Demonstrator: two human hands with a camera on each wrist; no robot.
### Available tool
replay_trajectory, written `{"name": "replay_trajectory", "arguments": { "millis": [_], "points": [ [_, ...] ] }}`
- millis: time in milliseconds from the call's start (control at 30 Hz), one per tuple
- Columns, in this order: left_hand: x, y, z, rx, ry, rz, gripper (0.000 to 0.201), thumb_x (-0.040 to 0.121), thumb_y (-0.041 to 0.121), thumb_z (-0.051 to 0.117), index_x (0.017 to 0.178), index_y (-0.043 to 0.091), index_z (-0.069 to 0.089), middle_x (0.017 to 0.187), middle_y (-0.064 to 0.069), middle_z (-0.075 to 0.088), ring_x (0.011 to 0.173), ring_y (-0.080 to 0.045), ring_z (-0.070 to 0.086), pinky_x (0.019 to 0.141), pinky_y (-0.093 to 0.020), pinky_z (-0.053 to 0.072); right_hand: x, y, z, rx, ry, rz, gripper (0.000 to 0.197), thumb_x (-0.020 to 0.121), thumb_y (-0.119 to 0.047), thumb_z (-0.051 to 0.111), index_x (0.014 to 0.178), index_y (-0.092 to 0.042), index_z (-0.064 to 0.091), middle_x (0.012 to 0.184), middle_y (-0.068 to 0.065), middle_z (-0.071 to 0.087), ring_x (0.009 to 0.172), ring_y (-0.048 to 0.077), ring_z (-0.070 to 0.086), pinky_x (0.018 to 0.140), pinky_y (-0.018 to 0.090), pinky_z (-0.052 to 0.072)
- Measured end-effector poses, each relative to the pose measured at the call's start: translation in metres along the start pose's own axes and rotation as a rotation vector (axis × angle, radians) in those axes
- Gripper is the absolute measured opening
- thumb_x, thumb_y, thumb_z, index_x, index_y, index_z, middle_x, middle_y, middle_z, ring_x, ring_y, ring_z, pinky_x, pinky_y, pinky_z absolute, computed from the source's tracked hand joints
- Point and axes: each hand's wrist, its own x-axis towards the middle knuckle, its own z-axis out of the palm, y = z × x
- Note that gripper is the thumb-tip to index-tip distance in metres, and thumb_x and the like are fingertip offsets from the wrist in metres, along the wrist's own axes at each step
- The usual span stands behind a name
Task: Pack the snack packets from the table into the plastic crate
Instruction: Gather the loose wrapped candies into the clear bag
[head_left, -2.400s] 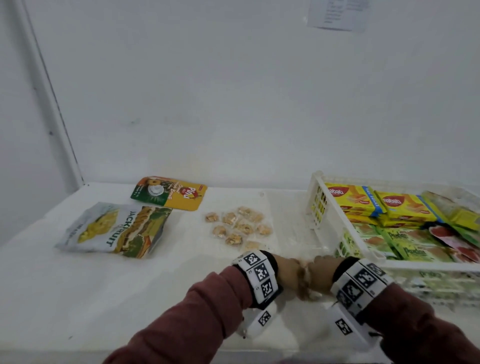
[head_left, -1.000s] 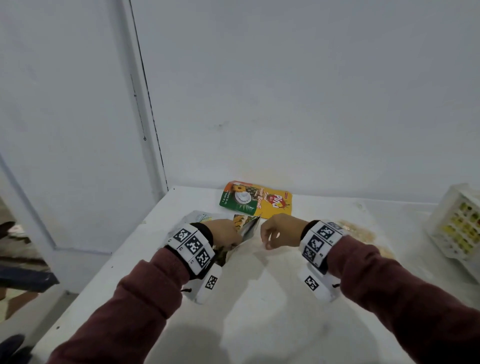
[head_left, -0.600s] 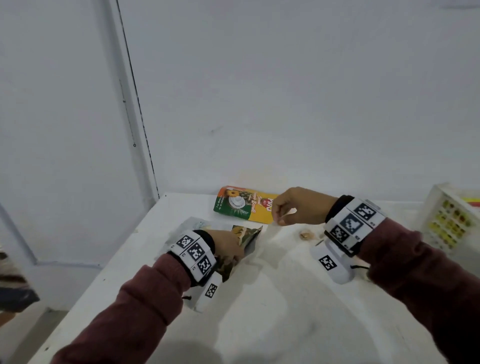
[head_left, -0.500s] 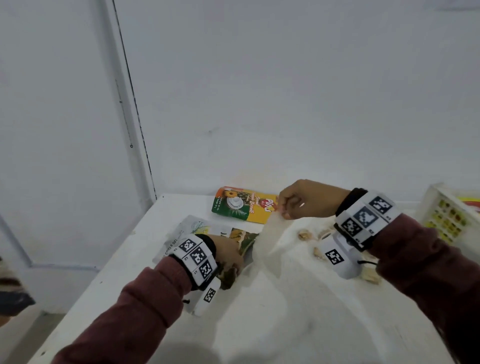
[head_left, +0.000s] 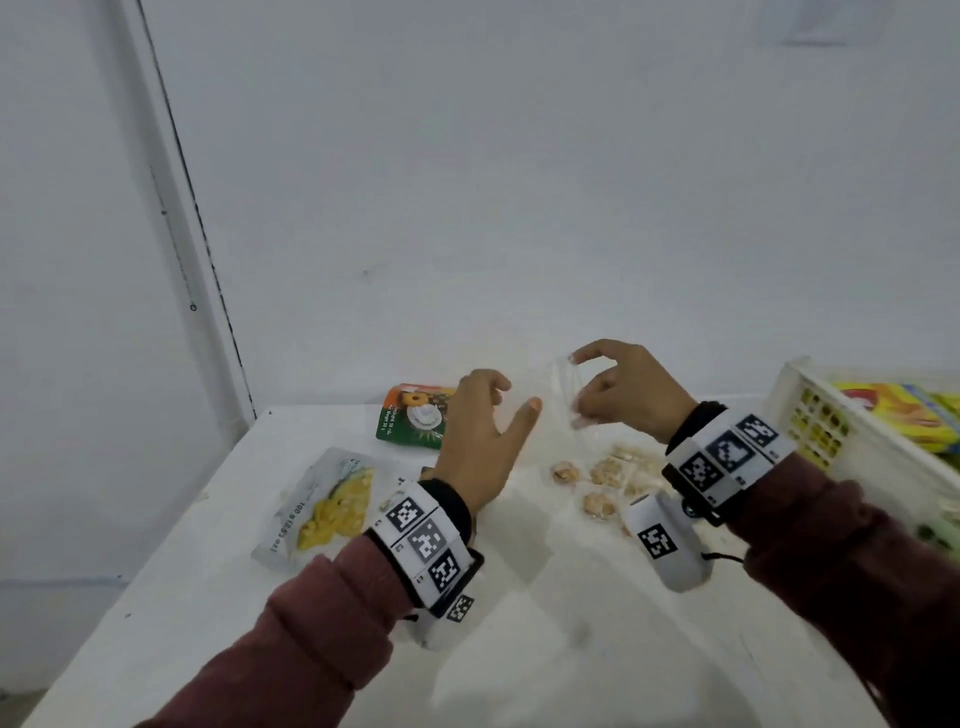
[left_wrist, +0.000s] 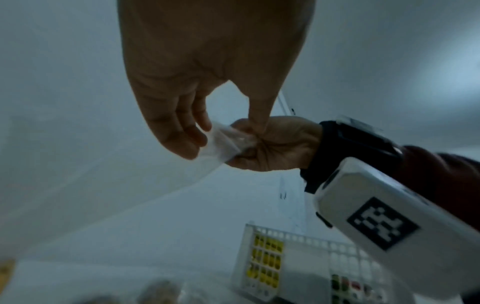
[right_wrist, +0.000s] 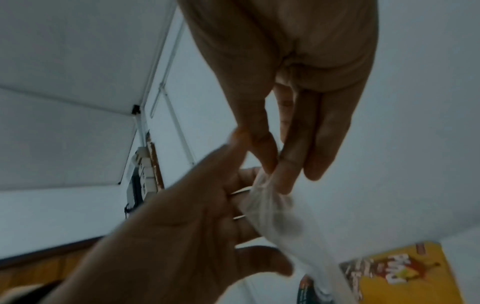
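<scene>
Nearest to us, our two maroon sleeves (head_left: 332, 623) reach out over the white table (head_left: 545, 649), each wrist wrapped in a band of black-and-white markers. Our left hand (head_left: 478, 441) is raised above the table with its fingers spread and loosely straight; its fingertips (left_wrist: 192, 135) touch the clear plastic bag (head_left: 569, 389) without curling round it. Our right hand (head_left: 631, 395) is lifted just beside it and pinches the top edge of that bag between thumb and fingers, so the thin film hangs down from the pinch toward the table. Below the right wrist, small wrapped sweets (head_left: 597, 483) lie scattered on the table. To the left, beside our left forearm, the jackfruit snack packet (head_left: 324, 504) lies flat on the table. Farther back, by the wall, the orange-and-green snack packet (head_left: 415, 418) also lies flat, partly hidden behind the left hand. At the far right edge stands the white plastic crate (head_left: 821, 431), well apart from both packets, with yellow packets (head_left: 904, 410) already inside it.
</scene>
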Motion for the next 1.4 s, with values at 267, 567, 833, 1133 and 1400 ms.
{"name": "replay_trajectory", "arguments": {
  "millis": [267, 567, 833, 1133, 1400],
  "points": [
    [0.012, 0.007, 0.042, -0.254, -0.361, -0.253, 0.022, 0.079, 0.009, 0.071, 0.082, 0.019, 0.051, 0.074, -0.004, 0.056, 0.061, -0.016, 0.055, 0.047, -0.019, 0.047, -0.013, 0.024, -0.007, 0.241, -0.006, 0.148, 0.028, 0.079, 0.005, 0.065, 0.1, -0.009, 0.052, 0.06, 0.01, 0.065, 0.046, 0.013, 0.061, 0.056, 0.021, 0.055],
    [0.03, 0.02, 0.059, 0.053, -0.303, -0.156, 0.012, 0.087, 0.001, 0.059, 0.092, -0.004, 0.069, 0.076, -0.007, 0.062, 0.058, -0.011, 0.052, 0.051, -0.018, 0.047, -0.013, 0.057, -0.033, -0.46, 0.054, -0.002, 0.05, 0.077, -0.011, 0.063, 0.117, -0.015, 0.033, 0.092, 0.009, 0.055, 0.068, 0.029, 0.057, 0.069, 0.037, 0.049],
    [0.033, 0.034, 0.076, 0.427, -0.289, -0.04, 0.025, 0.09, 0.01, 0.053, 0.111, 0.009, 0.068, 0.107, -0.008, 0.069, 0.101, -0.02, 0.061, 0.083, -0.019, 0.04, -0.001, 0.07, -0.041, -0.986, -0.126, -0.329, 0.04, 0.09, -0.002, 0.04, 0.117, -0.019, 0.063, 0.13, 0.005, 0.048, 0.094, 0.028, 0.057, 0.071, 0.029, 0.042],
    [0.024, 0.017, 0.074, 0.653, -0.333, -0.065, 0.031, 0.09, 0.002, 0.044, 0.107, 0.01, 0.067, 0.115, -0.008, 0.062, 0.108, -0.021, 0.055, 0.087, -0.023, 0.037, 0.02, 0.081, -0.056, -0.327, -0.302, -0.304, 0.018, 0.081, -0.01, 0.069, 0.086, -0.027, 0.067, 0.101, -0.004, 0.052, 0.083, 0.01, 0.052, 0.072, 0.014, 0.041],
    [0.023, 0.01, 0.056, 0.717, -0.277, -0.159, 0.033, 0.092, 0.008, 0.047, 0.125, 0.01, 0.053, 0.134, -0.003, 0.049, 0.125, -0.016, 0.043, 0.1, -0.019, 0.027, 0.031, 0.085, -0.025, -0.678, -0.647, -0.119, 0.022, 0.078, -0.015, 0.072, 0.098, -0.007, 0.069, 0.078, -0.005, 0.067, 0.071, 0.008, 0.062, 0.069, 0.022, 0.049]
  ]
}}
